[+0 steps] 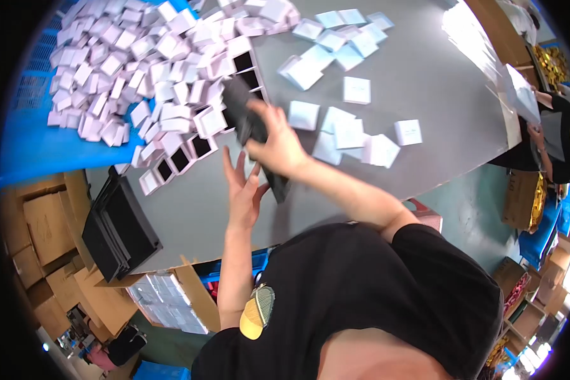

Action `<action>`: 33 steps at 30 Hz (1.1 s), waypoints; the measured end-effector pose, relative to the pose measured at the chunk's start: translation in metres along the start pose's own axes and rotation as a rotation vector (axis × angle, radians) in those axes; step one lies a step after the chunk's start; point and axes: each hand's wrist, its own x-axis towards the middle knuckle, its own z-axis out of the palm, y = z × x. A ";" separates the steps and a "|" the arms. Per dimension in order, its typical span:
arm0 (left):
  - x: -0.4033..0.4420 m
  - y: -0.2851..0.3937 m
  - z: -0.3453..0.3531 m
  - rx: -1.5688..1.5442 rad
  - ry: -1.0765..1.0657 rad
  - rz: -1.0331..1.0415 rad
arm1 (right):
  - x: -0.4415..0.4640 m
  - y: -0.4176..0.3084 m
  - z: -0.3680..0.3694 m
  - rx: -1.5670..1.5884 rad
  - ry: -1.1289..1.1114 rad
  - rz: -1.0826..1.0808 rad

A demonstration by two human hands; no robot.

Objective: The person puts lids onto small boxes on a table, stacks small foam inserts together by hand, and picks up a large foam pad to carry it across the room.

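A long black piece (237,104), blurred by motion, is held tilted over the grey table (196,221). My right hand (276,139) grips it from above, with the thumb and fingers around its middle. Below and to the left, my left hand (242,190) is raised with its fingers spread, close to the piece's lower part. Just beyond my hands stands a row of small open white boxes with black insides (201,145). A big heap of small white boxes (117,63) lies behind them at the upper left, partly on a blue surface (31,149).
Loose white boxes (357,90) lie on the table's right half. Black trays (120,228) stand at its left edge. A carton of packed boxes (171,301) is below the front edge. Another person (554,126) holds a white item at the far right. Cartons (47,231) are at the left.
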 end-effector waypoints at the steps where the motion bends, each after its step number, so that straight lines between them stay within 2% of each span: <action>1: 0.005 0.004 -0.023 -0.081 0.027 -0.022 | -0.020 -0.014 0.034 -0.056 -0.084 0.025; 4: 0.000 0.010 -0.086 -0.200 0.031 -0.030 | -0.038 -0.046 0.084 -0.141 -0.347 0.115; 6: 0.001 0.023 -0.110 -0.202 0.093 -0.084 | -0.032 -0.033 0.104 0.111 -0.610 0.148; 8: 0.015 0.021 -0.145 -0.295 0.151 -0.169 | -0.021 -0.044 0.116 0.320 -0.722 0.256; 11: 0.025 0.051 -0.154 -0.116 0.220 -0.012 | -0.003 -0.061 0.129 0.515 -0.659 0.304; 12: 0.034 0.059 -0.170 -0.035 0.206 -0.015 | 0.004 -0.062 0.135 0.665 -0.608 0.346; 15: 0.076 0.104 -0.200 0.076 0.149 -0.107 | 0.020 -0.059 0.142 0.717 -0.408 0.295; 16: 0.094 0.128 -0.209 0.103 0.150 -0.143 | 0.023 -0.053 0.138 0.673 -0.362 0.294; 18: 0.152 0.174 -0.244 0.244 0.177 -0.089 | 0.015 -0.037 0.108 0.424 -0.262 0.203; 19: 0.181 0.193 -0.262 0.355 0.207 -0.084 | 0.007 -0.026 0.089 0.185 -0.251 0.146; 22: 0.264 0.228 -0.307 0.805 0.170 -0.069 | -0.041 0.023 0.041 -0.386 -0.443 0.347; 23: 0.299 0.233 -0.333 0.948 0.151 -0.068 | -0.054 0.033 0.027 -0.545 -0.559 0.525; 26: 0.354 0.234 -0.360 1.351 0.140 -0.013 | -0.071 0.053 0.001 -0.853 -0.693 0.812; 28: 0.366 0.234 -0.373 1.350 0.185 -0.016 | -0.069 0.068 -0.016 -0.955 -0.678 0.937; 29: 0.373 0.236 -0.383 1.398 0.190 -0.008 | -0.092 0.107 -0.026 -0.940 -0.534 0.731; 30: 0.383 0.235 -0.389 1.440 0.185 0.002 | -0.092 0.119 -0.033 -1.034 -0.473 0.614; 31: 0.390 0.237 -0.395 1.600 0.288 -0.020 | -0.096 0.124 -0.041 -1.128 -0.414 0.508; 32: 0.392 0.241 -0.401 1.630 0.275 -0.013 | -0.102 0.129 -0.051 -1.224 -0.354 0.404; 33: 0.397 0.242 -0.411 1.705 0.285 0.095 | -0.106 0.136 -0.062 -1.253 -0.335 0.409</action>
